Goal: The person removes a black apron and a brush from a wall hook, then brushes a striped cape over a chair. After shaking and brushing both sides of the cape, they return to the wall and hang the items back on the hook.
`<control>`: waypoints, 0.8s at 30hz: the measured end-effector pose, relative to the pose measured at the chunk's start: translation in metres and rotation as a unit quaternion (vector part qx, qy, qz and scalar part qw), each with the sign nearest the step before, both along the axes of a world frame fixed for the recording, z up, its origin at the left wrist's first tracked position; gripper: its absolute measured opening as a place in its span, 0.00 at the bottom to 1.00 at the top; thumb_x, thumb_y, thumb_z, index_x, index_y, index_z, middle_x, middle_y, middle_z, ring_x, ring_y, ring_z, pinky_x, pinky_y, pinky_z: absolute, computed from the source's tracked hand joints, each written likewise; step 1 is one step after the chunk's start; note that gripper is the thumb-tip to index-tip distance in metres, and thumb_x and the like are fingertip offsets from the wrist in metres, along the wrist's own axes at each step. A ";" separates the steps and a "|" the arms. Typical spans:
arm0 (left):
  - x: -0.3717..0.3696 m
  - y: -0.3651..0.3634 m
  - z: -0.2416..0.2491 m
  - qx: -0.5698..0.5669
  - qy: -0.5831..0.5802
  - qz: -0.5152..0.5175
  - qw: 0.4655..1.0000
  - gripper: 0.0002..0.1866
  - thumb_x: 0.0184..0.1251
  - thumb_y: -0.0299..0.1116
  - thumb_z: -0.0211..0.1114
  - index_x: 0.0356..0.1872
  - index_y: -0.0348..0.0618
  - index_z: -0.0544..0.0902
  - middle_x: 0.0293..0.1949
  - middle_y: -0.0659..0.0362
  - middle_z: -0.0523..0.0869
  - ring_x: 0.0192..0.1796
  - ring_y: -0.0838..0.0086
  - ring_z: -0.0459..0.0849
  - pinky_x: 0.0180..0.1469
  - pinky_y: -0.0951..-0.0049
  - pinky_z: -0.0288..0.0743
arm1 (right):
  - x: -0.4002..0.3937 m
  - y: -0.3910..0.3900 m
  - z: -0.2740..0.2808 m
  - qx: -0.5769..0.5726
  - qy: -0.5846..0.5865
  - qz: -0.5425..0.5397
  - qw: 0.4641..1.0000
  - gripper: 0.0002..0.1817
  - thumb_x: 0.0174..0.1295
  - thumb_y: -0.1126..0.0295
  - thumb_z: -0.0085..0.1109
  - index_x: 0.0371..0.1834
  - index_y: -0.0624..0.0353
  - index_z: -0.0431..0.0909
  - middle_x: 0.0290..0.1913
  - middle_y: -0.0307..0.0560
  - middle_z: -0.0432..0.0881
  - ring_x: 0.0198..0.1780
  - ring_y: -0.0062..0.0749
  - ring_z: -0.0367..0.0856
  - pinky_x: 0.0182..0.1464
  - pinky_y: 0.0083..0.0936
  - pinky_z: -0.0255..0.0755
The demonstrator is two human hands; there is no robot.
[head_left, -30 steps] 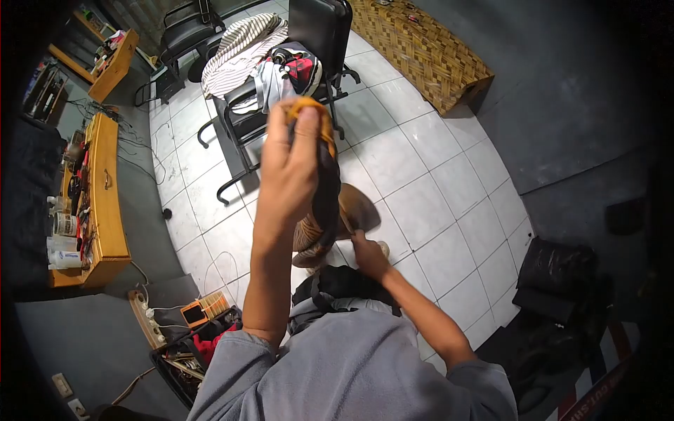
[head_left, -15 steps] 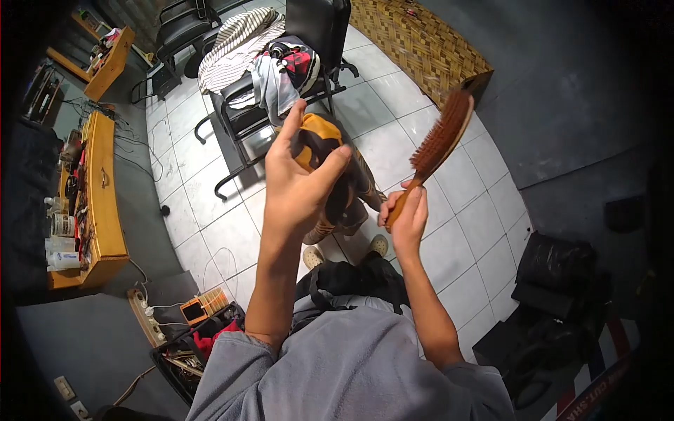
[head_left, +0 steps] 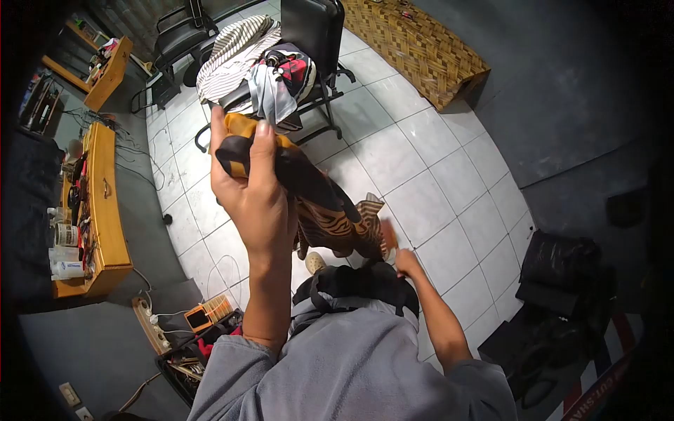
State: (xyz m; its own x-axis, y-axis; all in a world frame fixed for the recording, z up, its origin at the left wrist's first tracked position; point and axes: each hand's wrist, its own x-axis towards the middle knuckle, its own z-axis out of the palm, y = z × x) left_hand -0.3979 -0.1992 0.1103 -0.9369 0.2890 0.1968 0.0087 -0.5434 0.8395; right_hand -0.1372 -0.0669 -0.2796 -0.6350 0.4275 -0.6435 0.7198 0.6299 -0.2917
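My left hand [head_left: 254, 200] is raised in front of me, its thumb and fingers closed on the top of a black, orange and tan patterned cloth [head_left: 328, 221]. The cloth hangs from the grip in long folds and slants down to the right, above the floor. Low beside the cloth's bottom edge, my right hand [head_left: 406, 263] grips the handle of a brown bristle brush [head_left: 388, 235]. Motion blurs the brush head, which overlaps the striped hem in this view.
A black chair [head_left: 312, 42] holds a striped cloth [head_left: 235, 59] and other fabric. On the left stands a wooden counter [head_left: 105, 203] with bottles and tools. A woven bench [head_left: 421, 52] is at the back right. A power strip [head_left: 149, 323] lies lower left.
The brush has swung from high on the right down to the cloth's lower edge. My left hand has shifted left with the cloth, which now stretches out lower and wider.
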 end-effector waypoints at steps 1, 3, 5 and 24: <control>0.001 0.003 -0.007 -0.001 -0.002 -0.002 1.000 0.29 0.61 0.25 0.58 0.62 0.31 0.58 0.35 0.56 0.76 0.32 0.77 0.78 0.35 0.77 0.76 | -0.003 0.007 0.021 0.000 0.083 -0.085 0.993 0.15 0.60 0.65 0.44 0.35 0.68 0.73 0.26 0.60 0.79 0.25 0.49 0.80 0.28 0.40 0.73; 0.004 0.010 -0.019 -0.037 0.009 0.021 0.999 0.29 0.62 0.24 0.57 0.63 0.31 0.57 0.36 0.56 0.75 0.31 0.77 0.77 0.34 0.76 0.76 | -0.033 0.007 0.101 -0.262 0.212 -0.448 0.828 0.16 0.67 0.59 0.37 0.38 0.62 0.67 0.21 0.46 0.72 0.16 0.31 0.72 0.16 0.29 0.67; 0.010 0.017 -0.027 -0.078 0.028 0.013 0.996 0.30 0.63 0.24 0.57 0.64 0.31 0.55 0.36 0.57 0.74 0.32 0.78 0.76 0.34 0.77 0.75 | -0.068 -0.008 0.188 -0.334 0.364 -0.468 0.733 0.18 0.69 0.54 0.32 0.40 0.58 0.61 0.19 0.38 0.62 0.14 0.20 0.62 0.14 0.17 0.61; -0.013 0.001 -0.059 -0.578 0.392 -0.086 0.711 0.14 0.56 0.23 0.51 0.44 0.45 0.73 0.36 0.41 0.75 0.35 0.44 0.78 0.37 0.53 0.73 | 0.025 -0.003 0.023 0.023 -0.031 -0.228 0.973 0.13 0.58 0.72 0.43 0.39 0.67 0.77 0.29 0.58 0.81 0.26 0.44 0.82 0.28 0.35 0.77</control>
State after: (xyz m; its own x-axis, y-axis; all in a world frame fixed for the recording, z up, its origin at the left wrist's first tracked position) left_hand -0.4112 -0.1981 0.0516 -0.6023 0.7786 0.1761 0.7361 0.4563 0.5000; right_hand -0.1124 -0.0698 -0.2567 -0.3319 0.6849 -0.6486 0.9432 0.2514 -0.2172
